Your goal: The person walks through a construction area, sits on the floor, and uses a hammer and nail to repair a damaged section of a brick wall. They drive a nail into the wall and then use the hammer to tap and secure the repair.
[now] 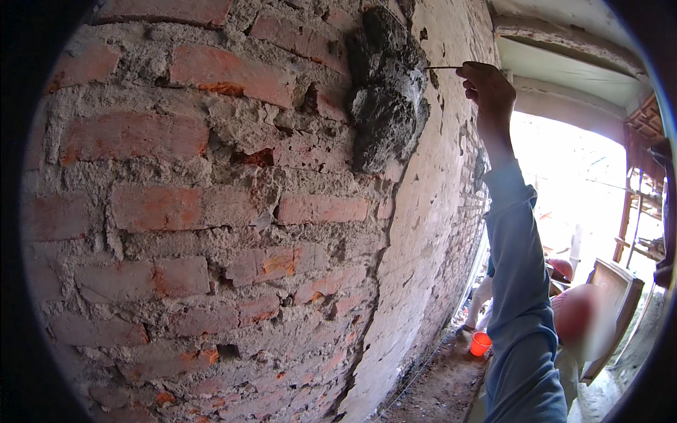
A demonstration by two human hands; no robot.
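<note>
My right hand (488, 88), at the end of a raised arm in a blue-grey sleeve, is closed on a thin dark rod (444, 68). The rod points left, and its tip reaches the right edge of a thick patch of wet grey mortar (390, 99). This lumpy patch sticks to the upper brick wall (240, 208), beside the border where old plaster (416, 233) begins. Whether the rod is a nail or a wire I cannot tell. My left hand is out of sight.
An orange bucket (481, 344) stands on the dirt floor (437, 384) along the wall. Behind my arm, partly hidden, is another person (482, 299). At the right leans a wooden panel (612, 310), near a bright opening. Overhead runs a concrete beam (571, 39).
</note>
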